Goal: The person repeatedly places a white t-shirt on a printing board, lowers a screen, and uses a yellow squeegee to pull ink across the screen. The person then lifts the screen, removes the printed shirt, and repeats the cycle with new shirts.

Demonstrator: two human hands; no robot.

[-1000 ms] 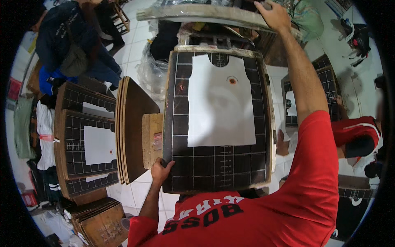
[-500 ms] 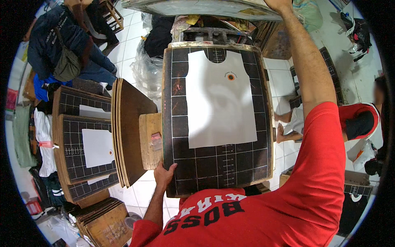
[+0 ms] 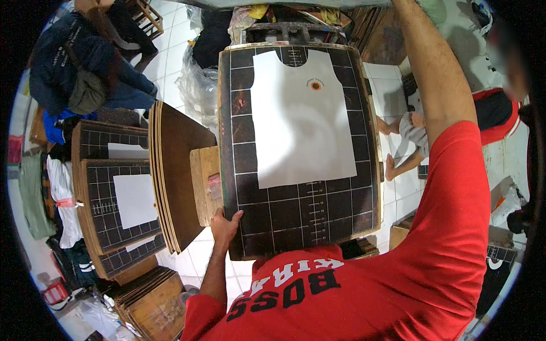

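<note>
My left hand [image 3: 226, 226] grips the near left edge of a black gridded board [image 3: 296, 219], thumb on top, fingers mostly hidden. A white shirt-shaped piece [image 3: 301, 131] lies flat on that board, with a small orange and dark round print [image 3: 315, 86] on its upper right. My right arm [image 3: 443, 91] stretches up along the right side to the top edge of the picture, where the hand is out of sight. A pale frame [image 3: 296, 3] shows as a sliver at that top edge, beyond the board.
At left, upright boards [image 3: 176, 176] stand beside stacked gridded boards [image 3: 114, 219] with white pieces, and wooden boards [image 3: 151, 301] lie lower down. A person in dark clothes [image 3: 74, 68] is at upper left, another in red [image 3: 500, 119] at right. Plastic bundles [image 3: 193, 85] sit on the tiled floor.
The pale frame and my right hand have moved up, the hand out of the picture. The board appears slightly higher in view. The people at both sides have shifted.
</note>
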